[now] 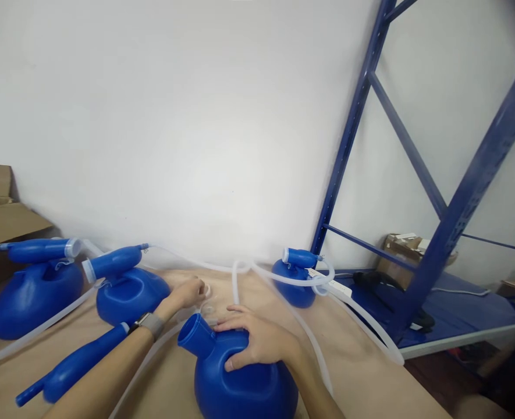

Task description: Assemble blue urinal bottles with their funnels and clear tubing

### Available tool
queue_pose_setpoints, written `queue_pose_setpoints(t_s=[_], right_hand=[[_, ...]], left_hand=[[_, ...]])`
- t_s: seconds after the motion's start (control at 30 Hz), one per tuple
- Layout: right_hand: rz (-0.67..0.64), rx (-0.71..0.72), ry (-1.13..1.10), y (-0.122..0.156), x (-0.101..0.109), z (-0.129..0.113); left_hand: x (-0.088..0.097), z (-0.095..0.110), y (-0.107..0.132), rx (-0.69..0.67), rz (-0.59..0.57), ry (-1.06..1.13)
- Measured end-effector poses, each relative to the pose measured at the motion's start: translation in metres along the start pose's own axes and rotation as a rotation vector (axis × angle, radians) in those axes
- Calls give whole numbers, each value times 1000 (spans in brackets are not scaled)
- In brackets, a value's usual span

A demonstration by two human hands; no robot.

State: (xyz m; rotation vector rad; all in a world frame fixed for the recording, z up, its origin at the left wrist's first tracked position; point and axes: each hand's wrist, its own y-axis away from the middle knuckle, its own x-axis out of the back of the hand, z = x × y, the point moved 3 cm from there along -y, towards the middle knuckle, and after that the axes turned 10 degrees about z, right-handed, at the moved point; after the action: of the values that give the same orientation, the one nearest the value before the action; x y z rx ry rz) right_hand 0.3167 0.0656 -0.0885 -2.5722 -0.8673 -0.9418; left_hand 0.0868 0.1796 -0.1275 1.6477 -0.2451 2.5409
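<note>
A blue plastic urinal bottle (248,387) stands in front of me, its open round neck tilted to the left. My right hand (257,340) is closed around its handle from above. Farther back, my left hand (189,293) has its fingers curled at a small white plastic piece (208,290), whose exact shape is partly hidden. Several clear ring-like parts (207,308) lie just below that hand. Under my left forearm rests a loose blue tapered funnel piece (76,364), partly covered.
Two blue bottles (34,297) (130,294) with tops and hoses stand on the left, another (294,285) at the back right. White tubing (309,334) loops over the brown tabletop (370,372). A cardboard box (8,221) is far left; blue shelving (449,244) stands right.
</note>
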Motion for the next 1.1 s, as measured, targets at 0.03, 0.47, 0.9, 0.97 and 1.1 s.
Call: queue_pose_setpoints(t_s=[0.03,0.47,0.9,0.97,1.1], right_hand=[[9,-2,-4,0,0,0],[35,-2,-63,-6,-6,-3],[91,11,-108,-8,-6,5],[100,-5,-128,-9,-4,5],[121,-45,-150,-11,-3,1]], left_hand=[[11,-2,6,-3,47,50],[71,5,139,-249,2,340],[30,35,126,-196,122,381],[17,38,123,-204,158,445],[6,36,124,-266,224,594]])
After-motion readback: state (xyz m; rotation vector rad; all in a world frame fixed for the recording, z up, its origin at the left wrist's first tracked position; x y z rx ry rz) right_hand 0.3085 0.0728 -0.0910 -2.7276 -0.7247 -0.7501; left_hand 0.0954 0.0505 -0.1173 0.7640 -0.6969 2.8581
